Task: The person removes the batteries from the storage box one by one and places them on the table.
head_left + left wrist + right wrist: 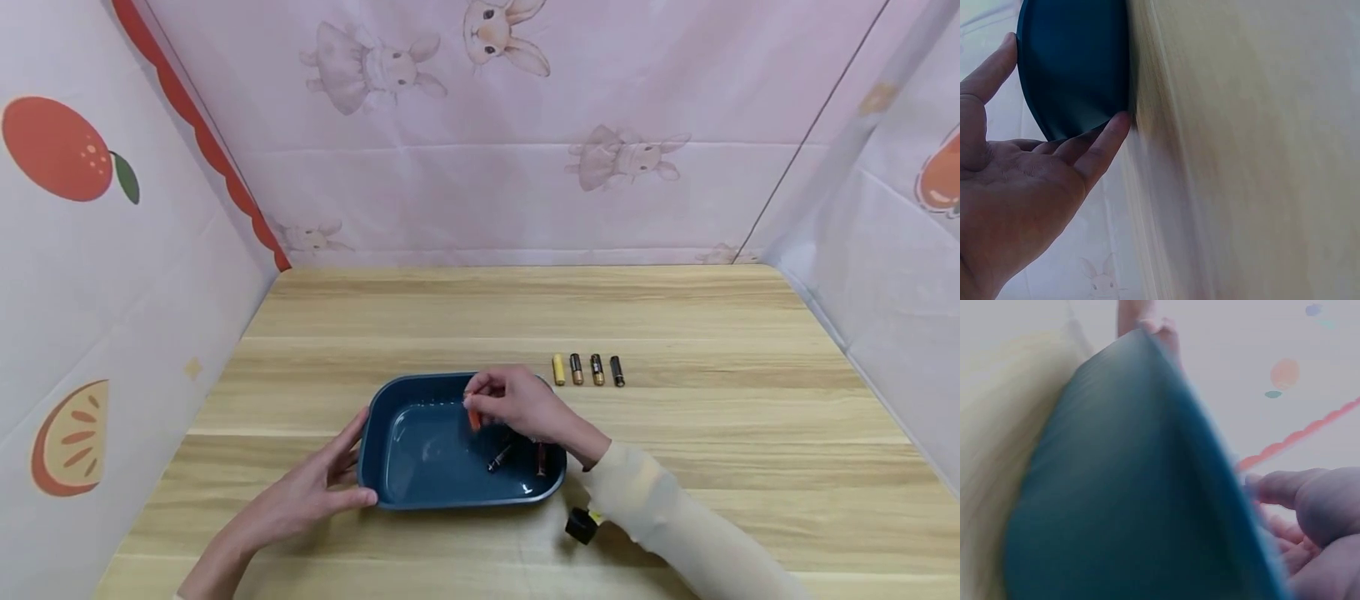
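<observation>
A dark blue rectangular bin [427, 467] stands on the table. My left hand [307, 492] rests on its left end, thumb at the near corner. The left wrist view shows that hand [1029, 194] with fingers stretched against the bin's outer wall [1075, 69]. Over the bin's right half, my right hand [521, 404] pinches an orange battery [473, 417]. Inside the bin lie a dark battery [498, 459] and a dark reddish one [541, 460]. In the right wrist view the right hand [1310, 531] is beyond the blurred bin rim; the battery is hidden there.
Behind the bin's right end, several batteries stand apart in a row: a yellow one [558, 369], black-and-gold ones [597, 369] and a black one [617, 371]. A black object [581, 527] sits by the right sleeve [652, 500]. Printed cloth walls [487, 200] enclose the wooden table [712, 400].
</observation>
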`<action>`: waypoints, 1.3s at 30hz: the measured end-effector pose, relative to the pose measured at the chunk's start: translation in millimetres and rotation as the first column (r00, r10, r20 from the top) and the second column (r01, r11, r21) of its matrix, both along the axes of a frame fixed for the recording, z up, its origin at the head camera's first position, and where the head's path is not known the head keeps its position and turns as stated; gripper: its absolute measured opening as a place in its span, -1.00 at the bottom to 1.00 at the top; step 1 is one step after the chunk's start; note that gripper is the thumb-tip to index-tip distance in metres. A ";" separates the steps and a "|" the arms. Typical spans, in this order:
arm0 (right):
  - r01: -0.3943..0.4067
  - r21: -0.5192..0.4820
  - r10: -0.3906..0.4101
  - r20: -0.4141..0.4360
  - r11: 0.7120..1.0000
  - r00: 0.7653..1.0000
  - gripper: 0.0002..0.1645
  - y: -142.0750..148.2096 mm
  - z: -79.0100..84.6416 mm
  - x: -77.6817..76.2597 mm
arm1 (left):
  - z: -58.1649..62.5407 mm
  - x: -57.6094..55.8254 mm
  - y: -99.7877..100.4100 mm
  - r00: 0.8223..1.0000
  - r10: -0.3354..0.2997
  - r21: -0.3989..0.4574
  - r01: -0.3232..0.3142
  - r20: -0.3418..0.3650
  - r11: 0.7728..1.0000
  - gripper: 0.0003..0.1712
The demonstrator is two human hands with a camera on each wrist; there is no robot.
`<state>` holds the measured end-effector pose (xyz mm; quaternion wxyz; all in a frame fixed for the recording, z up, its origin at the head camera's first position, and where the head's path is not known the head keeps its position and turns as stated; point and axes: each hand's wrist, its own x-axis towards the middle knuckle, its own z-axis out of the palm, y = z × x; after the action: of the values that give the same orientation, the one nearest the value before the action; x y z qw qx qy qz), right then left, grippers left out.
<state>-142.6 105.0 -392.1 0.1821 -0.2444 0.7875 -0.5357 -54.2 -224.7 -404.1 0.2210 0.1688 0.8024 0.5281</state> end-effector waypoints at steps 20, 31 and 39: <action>0.180 -0.298 -0.151 0.120 0.937 0.981 -0.66 64.8 50.6 -10.0 | -2.6 0.2 -2.0 1.000 0.005 -0.003 -0.005 -0.005 1.000 0.18; 0.296 -0.341 -0.253 0.165 0.892 0.953 -0.67 112.4 55.9 -14.8 | -2.4 -0.4 -2.2 1.000 0.004 -0.006 -0.004 -0.009 1.000 0.17; 0.341 -0.361 -0.281 0.208 0.868 0.937 -0.73 146.9 50.8 -13.8 | -1.4 -0.9 -2.0 1.000 -0.008 0.013 0.008 -0.002 1.000 0.16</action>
<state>-156.4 251.9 -341.3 0.0989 -0.1046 0.6777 -0.7211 -55.2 -226.7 -405.5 0.2214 0.1741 0.7983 0.5323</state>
